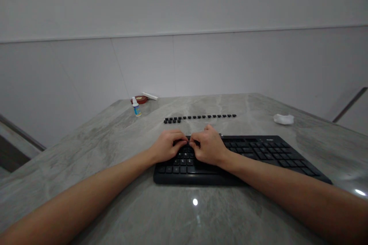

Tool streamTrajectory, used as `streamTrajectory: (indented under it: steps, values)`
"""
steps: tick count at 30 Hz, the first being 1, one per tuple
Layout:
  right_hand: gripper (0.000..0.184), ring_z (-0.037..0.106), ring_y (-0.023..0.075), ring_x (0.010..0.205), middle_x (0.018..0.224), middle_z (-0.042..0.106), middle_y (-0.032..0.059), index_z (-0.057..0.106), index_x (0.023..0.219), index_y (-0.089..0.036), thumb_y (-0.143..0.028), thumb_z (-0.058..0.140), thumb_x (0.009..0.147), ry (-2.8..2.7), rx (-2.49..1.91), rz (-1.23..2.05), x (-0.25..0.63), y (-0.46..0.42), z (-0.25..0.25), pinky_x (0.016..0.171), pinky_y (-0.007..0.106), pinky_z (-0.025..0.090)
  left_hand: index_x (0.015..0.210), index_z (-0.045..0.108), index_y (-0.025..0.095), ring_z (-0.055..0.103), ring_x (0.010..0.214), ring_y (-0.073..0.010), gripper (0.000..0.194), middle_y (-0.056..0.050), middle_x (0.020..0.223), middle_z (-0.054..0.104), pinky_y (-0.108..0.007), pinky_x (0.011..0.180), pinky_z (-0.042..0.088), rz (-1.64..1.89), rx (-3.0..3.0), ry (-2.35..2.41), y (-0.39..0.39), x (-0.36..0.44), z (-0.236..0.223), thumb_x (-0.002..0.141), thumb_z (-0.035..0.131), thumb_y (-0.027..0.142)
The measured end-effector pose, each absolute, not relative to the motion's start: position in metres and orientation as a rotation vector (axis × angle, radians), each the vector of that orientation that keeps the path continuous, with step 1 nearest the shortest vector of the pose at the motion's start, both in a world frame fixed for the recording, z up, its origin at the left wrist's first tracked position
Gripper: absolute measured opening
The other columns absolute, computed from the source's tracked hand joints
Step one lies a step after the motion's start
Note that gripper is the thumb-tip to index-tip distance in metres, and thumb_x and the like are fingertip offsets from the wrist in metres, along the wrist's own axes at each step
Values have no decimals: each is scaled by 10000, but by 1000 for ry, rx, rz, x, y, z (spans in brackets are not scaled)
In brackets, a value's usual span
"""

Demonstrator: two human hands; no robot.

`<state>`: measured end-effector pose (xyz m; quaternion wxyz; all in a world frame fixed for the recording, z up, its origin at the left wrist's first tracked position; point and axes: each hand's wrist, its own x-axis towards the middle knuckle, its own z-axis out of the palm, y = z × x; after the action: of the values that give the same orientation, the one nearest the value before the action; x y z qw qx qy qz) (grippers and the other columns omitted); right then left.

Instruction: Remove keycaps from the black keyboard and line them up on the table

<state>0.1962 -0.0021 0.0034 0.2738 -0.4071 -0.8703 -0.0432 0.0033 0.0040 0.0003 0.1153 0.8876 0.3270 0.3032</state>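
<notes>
Lying beneath left hand and right hand: black keyboard; both narrowed, cannot tell if gripping.

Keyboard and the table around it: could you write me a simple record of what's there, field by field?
Surface: grey marbled table
Main thing: black keyboard, partly covered by the hands
Left hand: fingertips at the keyboard's far left part; any grip unclear
Right hand: just beside it, fingers bent; any grip unclear
Beyond keyboard: small black pieces, apparently keys, in one long row and a shorter row of four
Far left: small white-capped bottle
Right: crumpled white thing
</notes>
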Motion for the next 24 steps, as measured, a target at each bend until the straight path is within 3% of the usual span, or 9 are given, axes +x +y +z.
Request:
streamTrajectory:
  steps: [5,10,16,24]
  values:
    - [98,528,133,602,655,691,2,669,697,-181,-179,609,774,-2237,-1054,-67,201,3,6,748,331,232,893,664,173,612,764,-142,99,-4,828,675,-257,730,466,885,2489,1073,8,7,-1,857,579,139]
    - [69,530,132,593,620,676,-6,677,695,-182,-179,633,749,-2197,-1048,-45,206,9,7,754,330,236,887,659,170,628,778,-146,167,-10,841,694,-271,749,469,920,2458,1092,7,8,0,889,497,128]
    - [70,561,141,625,670,703,6,682,712,-174,-160,618,738,-2346,-926,-28,205,6,6,741,337,245,888,673,155,624,811,-161,204,-30,849,685,-293,786,471,930,2506,996,2,4,4,812,507,63]
    - [137,494,139,594,597,637,13,649,660,-165,-137,545,744,-2426,-668,-378,210,4,5,784,389,234,832,673,152,612,799,-157,144,-43,859,663,-290,772,490,929,2519,860,1,4,3,804,550,83]
